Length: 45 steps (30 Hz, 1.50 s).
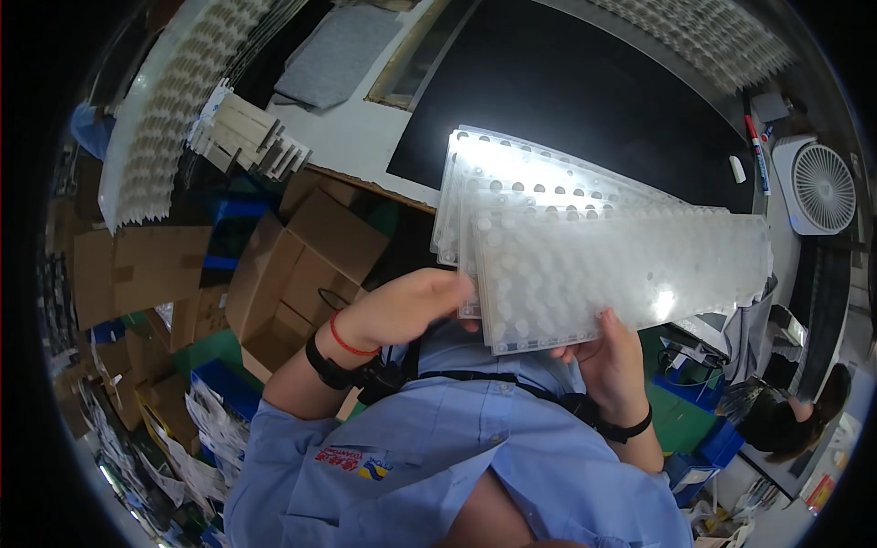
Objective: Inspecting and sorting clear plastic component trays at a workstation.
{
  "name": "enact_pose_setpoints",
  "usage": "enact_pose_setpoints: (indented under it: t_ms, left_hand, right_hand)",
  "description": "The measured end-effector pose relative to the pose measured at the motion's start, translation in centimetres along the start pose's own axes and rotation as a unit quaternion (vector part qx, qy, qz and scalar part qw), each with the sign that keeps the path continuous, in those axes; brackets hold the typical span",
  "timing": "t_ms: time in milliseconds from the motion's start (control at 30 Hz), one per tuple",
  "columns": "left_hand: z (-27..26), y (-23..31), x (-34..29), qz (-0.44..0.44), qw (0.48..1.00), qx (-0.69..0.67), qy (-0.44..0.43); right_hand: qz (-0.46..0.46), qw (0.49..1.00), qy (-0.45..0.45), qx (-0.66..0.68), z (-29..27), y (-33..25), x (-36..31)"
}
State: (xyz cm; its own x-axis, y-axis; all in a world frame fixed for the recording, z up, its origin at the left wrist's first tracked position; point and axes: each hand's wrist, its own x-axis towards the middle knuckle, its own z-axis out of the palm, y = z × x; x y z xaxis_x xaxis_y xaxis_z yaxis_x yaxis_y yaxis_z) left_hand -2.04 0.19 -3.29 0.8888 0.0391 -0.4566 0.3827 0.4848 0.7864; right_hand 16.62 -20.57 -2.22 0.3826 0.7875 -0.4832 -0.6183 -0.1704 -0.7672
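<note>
Several translucent plastic trays (621,269) with rows of round dimples are fanned out in front of me, their far part over the edge of a black mat (566,82). My left hand (416,306) pinches the left edge of the middle trays, thumb on top and fingertips underneath. My right hand (614,365) grips the near edge of the front tray, its thumb on the upper face and its other fingers mostly hidden below. Light glares off the rear trays, so how many overlap there is unclear.
An open cardboard box (292,292) stands to the left below the table edge. Stacks of moulded trays (183,100) line the far left. To the right are a white fan (820,187), markers (758,155) and a co-worker's dark-haired head (776,425).
</note>
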Motion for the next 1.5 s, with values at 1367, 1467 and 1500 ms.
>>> enact_pose_setpoints:
  t_ms: [1367,1467,1500]
  left_hand:
    - [-0.1,0.3,0.4,0.157,0.981,-0.045,0.107]
    - [0.1,0.1,0.6,0.161,0.975,-0.105,0.114]
    - [0.1,-0.2,0.7,0.137,0.975,-0.129,0.120]
  right_hand:
    - [-0.005,0.993,0.090,0.071,-0.5,-0.9,-1.5]
    - [0.043,0.995,0.053,0.067,-0.7,-1.3,-1.3]
    - [0.079,0.993,0.031,0.081,-0.9,-1.3,-1.1]
